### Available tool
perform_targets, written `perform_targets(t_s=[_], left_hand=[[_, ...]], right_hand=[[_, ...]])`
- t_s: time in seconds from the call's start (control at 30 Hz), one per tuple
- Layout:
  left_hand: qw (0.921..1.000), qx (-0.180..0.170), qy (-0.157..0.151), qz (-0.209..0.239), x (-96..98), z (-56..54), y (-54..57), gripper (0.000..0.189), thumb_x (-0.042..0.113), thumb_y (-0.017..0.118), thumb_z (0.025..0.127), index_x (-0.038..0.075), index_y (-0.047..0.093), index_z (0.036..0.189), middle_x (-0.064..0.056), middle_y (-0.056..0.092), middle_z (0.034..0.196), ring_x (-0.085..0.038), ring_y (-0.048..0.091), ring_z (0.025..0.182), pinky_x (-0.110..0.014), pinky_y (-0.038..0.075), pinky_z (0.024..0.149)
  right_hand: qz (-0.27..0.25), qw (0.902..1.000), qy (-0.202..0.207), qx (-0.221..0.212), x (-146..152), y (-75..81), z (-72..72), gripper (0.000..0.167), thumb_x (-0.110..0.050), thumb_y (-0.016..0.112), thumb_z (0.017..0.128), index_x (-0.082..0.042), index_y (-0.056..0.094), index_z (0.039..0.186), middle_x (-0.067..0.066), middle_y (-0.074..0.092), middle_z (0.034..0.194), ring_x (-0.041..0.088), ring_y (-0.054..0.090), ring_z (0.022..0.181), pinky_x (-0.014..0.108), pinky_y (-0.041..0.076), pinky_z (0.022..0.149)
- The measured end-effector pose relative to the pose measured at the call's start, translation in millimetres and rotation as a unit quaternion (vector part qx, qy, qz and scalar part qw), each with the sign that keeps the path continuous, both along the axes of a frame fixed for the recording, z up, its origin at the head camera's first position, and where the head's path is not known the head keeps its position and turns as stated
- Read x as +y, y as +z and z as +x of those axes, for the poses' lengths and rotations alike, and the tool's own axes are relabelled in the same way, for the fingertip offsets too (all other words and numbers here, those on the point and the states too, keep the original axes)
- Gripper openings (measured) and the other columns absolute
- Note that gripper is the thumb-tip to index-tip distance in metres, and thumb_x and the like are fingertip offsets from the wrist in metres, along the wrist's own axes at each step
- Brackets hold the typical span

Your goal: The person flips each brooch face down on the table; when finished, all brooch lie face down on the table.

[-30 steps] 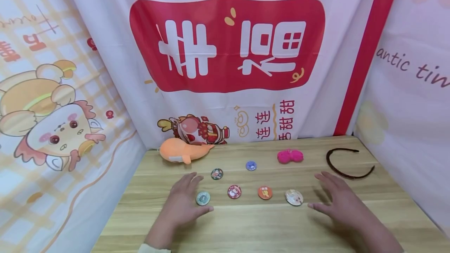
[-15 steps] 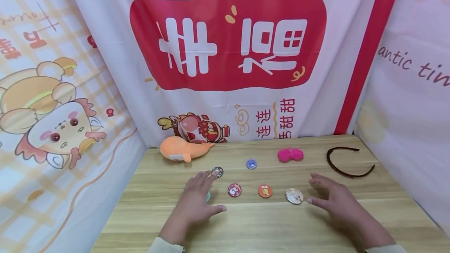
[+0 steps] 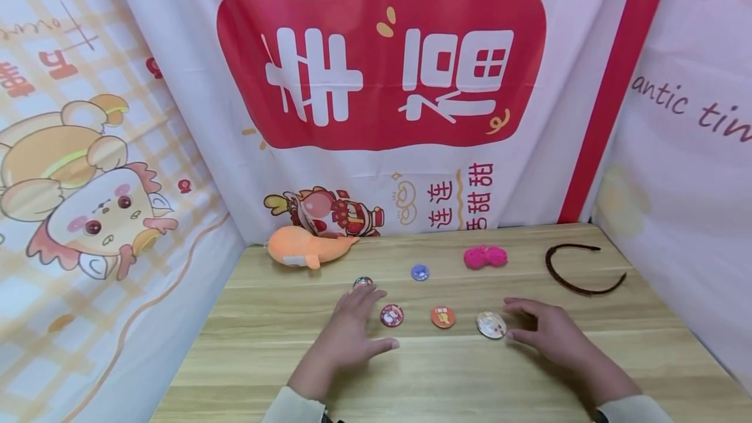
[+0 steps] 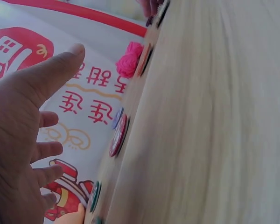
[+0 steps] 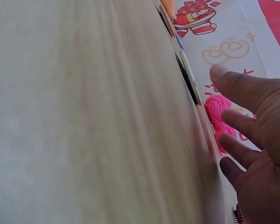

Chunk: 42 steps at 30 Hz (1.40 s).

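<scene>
Well, a big printed backdrop cloth (image 3: 382,83) hung behind the wooden table (image 3: 446,377), white with a red panel and large white characters. My pale sleeves (image 3: 296,408) came in over the table's near edge. My left hand (image 3: 352,328) was over the table's left half, fingers spread and thumb well out from them. My right hand (image 3: 549,331) was over its right half, thumb and forefinger apart too, and the two hands were well apart. Near the table's far left corner lay an orange plush toy (image 3: 307,248), and towards its far right corner a dark headband (image 3: 549,269). Pink yarn (image 3: 485,256) sat near the table's far edge, right of centre.

The white badge (image 3: 491,325) lay right of the table's middle, just beside my right thumb; whether they touched, I couldn't tell. An orange badge (image 3: 443,317) was about at the table's middle, and a red badge (image 3: 391,315) left of the middle, near my left hand. Closer to the table's far edge were a dark badge (image 3: 361,280), partly hidden by my left fingers, and a small blue badge (image 3: 420,272).
</scene>
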<state>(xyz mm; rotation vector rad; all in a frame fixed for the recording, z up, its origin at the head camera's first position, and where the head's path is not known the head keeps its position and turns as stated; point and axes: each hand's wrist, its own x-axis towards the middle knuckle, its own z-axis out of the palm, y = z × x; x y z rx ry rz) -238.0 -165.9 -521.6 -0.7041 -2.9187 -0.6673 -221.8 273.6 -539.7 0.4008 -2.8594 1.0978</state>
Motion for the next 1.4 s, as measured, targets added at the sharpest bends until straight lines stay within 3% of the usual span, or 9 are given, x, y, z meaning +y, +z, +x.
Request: perform_targets(t_s=[0.17,0.4,0.53,0.77,0.97,1.2,1.4], left_hand=[[0.9967,-0.057,-0.014,0.057,9.4,2.5,3.3,0.097,0.067,0.084,0.087,0.035,0.040,0.167,-0.001,0.032,0.179,-0.034,0.029,0.166,-0.064,0.024,0.134],[0.9954,-0.047,-0.035,0.076,21.0,-1.6,-2.5,0.094,0.063,0.087,0.085,0.033,0.045,0.164,-0.004,0.042,0.173,-0.033,0.037,0.162,-0.063,0.031,0.131],[0.9936,-0.061,-0.036,0.089,30.2,-2.2,-2.0,0.090,0.061,0.088,0.086,0.037,0.046,0.162,-0.007,0.043,0.173,-0.035,0.037,0.161,-0.065,0.034,0.129],[0.9908,-0.077,-0.048,0.100,50.1,-3.8,0.5,0.086,0.057,0.088,0.088,0.038,0.046,0.160,-0.005,0.045,0.173,-0.032,0.035,0.163,-0.059,0.016,0.138],[0.9919,-0.069,-0.060,0.088,68.1,-8.1,-6.4,0.082,0.059,0.086,0.089,0.037,0.049,0.159,0.005,0.051,0.168,-0.026,0.036,0.163,-0.055,0.015,0.139],[0.9929,-0.042,-0.071,0.086,88.0,-11.4,-6.6,0.083,0.056,0.088,0.088,0.024,0.055,0.156,0.008,0.056,0.163,-0.028,0.034,0.164,-0.060,0.014,0.138],[0.9929,-0.039,-0.077,0.082,104.5,-14.5,-7.3,0.078,0.054,0.089,0.088,0.027,0.057,0.154,0.009,0.057,0.161,-0.027,0.036,0.164,-0.056,0.018,0.138]], right_hand=[[-0.009,0.9998,0.006,-0.018,-0.9,-4.3,-5.5,0.043,-0.027,0.088,0.094,-0.017,0.077,0.134,0.008,0.070,0.148,0.043,0.058,0.144,0.066,0.045,0.120],[-0.017,0.9996,0.007,-0.020,-4.1,-8.3,-8.8,0.040,-0.026,0.092,0.090,-0.022,0.079,0.127,0.006,0.072,0.146,0.040,0.061,0.143,0.064,0.045,0.121],[-0.019,0.9997,0.012,-0.006,-6.3,-8.7,-9.9,0.043,-0.028,0.093,0.088,-0.020,0.079,0.127,0.007,0.073,0.143,0.041,0.062,0.140,0.065,0.045,0.120],[-0.017,0.9997,0.020,0.003,-7.9,-11.0,-13.1,0.043,-0.031,0.094,0.086,-0.020,0.080,0.125,0.003,0.074,0.140,0.039,0.061,0.139,0.066,0.043,0.121],[-0.017,0.9995,0.025,-0.006,-7.0,-14.4,-15.5,0.035,-0.029,0.094,0.086,-0.025,0.081,0.118,0.001,0.074,0.140,0.041,0.058,0.142,0.067,0.041,0.122],[-0.008,0.9994,0.035,0.001,-5.8,-16.0,-15.6,0.028,-0.024,0.094,0.085,-0.030,0.080,0.108,0.000,0.076,0.137,0.047,0.054,0.143,0.071,0.039,0.121],[0.010,0.9992,0.036,0.014,-5.7,-17.3,-14.7,0.026,-0.025,0.094,0.085,-0.033,0.080,0.106,-0.002,0.077,0.134,0.047,0.056,0.142,0.071,0.042,0.119]])
